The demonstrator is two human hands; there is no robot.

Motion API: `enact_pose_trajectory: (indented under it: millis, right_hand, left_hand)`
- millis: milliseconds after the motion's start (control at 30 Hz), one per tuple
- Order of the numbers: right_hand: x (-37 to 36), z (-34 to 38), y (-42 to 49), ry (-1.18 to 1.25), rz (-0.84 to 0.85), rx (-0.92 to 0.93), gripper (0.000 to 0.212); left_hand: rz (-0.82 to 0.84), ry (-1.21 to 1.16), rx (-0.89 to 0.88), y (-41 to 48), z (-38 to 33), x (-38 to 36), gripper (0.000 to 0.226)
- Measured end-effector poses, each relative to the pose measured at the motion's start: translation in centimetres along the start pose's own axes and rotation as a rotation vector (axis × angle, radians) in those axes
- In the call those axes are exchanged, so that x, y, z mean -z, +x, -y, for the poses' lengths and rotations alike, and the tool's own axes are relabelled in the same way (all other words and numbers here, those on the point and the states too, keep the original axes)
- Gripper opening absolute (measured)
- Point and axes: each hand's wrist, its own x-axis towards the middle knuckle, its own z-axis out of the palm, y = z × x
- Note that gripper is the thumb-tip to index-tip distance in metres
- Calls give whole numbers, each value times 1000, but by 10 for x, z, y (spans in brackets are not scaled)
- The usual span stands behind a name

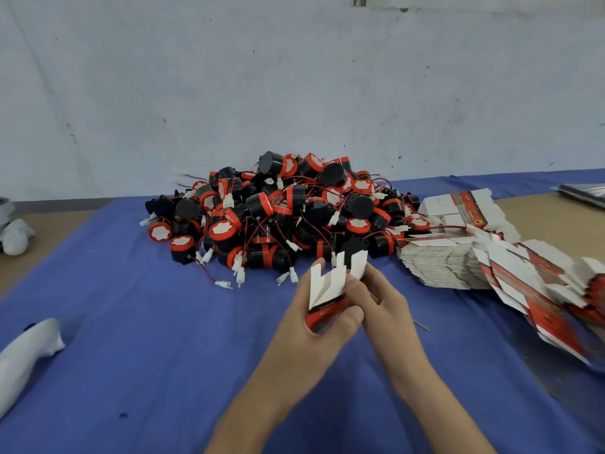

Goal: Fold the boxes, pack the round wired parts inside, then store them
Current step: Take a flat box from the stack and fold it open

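A small red, black and white box (329,290) is held upright just above the blue cloth, its white top flaps standing open. My left hand (314,326) wraps the box's lower body from the left. My right hand (379,299) pinches the flaps on its right side. Behind the box lies a big heap of round black and red wired parts (278,211) with white plugs on red and black leads. A long stack of flat unfolded boxes (458,260) leans to the right of the heap.
A blue cloth (147,322) covers the brown table. White cloth bundles lie at the near left (26,352) and far left (14,235). A pale wall stands right behind the heap. A shiny flat sheet (586,193) sits at the far right.
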Motion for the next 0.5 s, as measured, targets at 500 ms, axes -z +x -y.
enact_pose_trajectory:
  millis: [500]
  right_hand:
    - [-11,-8,-11,18,101,-9,39]
  left_hand:
    - [-87,-38,27,4,13,11,99]
